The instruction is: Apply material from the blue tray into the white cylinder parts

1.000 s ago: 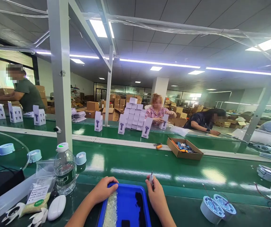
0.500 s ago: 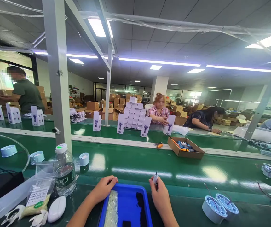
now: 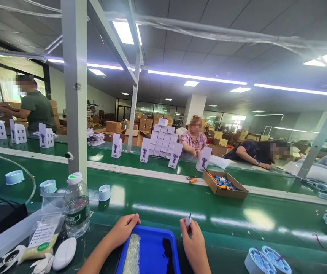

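My right hand (image 3: 193, 241) is closed around a small white part (image 3: 188, 221) with a thin metal tip pointing up. It is to the right of a blue tray (image 3: 152, 247). At the tray's far left corner is my left hand (image 3: 125, 229), its fingers curled together; whatever they may hold is hidden. Inside the tray, many small clear pieces (image 3: 131, 253) lie along the left side, and small black pieces (image 3: 167, 255) lie along the right.
A water bottle (image 3: 77, 209), a labelled bag (image 3: 45, 236) and a white mouse (image 3: 64, 254) stand left. Light-blue round housings (image 3: 259, 262) with wires sit right. Across the green belt (image 3: 157, 194) are a cardboard box (image 3: 223, 184), white boxes (image 3: 160, 137) and co-workers.
My view has shifted slightly, so the tray sits a little lower and further left. The white part has tilted a little in my right hand. A co-worker across has leaned to the right.
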`<state>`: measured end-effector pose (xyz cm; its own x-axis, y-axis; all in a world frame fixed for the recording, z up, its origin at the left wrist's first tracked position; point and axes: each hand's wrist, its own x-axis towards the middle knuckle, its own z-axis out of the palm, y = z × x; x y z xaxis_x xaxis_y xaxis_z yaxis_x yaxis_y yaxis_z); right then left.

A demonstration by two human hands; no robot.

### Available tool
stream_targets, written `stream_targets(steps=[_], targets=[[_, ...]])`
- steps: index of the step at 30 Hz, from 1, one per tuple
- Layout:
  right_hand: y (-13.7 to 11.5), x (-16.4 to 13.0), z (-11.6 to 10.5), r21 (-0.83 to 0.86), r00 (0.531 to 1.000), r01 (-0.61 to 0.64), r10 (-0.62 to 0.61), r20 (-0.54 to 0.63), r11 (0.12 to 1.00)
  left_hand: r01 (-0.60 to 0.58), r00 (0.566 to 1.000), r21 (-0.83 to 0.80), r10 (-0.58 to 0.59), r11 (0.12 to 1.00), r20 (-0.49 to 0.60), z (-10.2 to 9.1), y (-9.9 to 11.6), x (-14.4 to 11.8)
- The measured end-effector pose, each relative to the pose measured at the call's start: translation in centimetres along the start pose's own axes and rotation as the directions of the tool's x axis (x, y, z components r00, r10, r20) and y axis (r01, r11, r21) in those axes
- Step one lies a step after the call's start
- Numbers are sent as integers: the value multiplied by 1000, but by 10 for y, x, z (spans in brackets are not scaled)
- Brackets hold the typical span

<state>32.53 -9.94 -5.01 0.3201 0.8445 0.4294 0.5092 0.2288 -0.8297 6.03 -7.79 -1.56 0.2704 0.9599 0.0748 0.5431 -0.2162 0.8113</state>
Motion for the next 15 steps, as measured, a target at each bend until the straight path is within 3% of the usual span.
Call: stream_targets(steps=[6, 15], targets=[[-7, 0, -7, -12, 999, -35, 35, -26, 999, -7, 1000, -14, 7, 1000, -11, 1, 1, -2], [-14, -3, -9, -2, 998, -53, 53, 31, 999, 12, 1000, -2, -12, 1000, 14, 1, 3, -3]])
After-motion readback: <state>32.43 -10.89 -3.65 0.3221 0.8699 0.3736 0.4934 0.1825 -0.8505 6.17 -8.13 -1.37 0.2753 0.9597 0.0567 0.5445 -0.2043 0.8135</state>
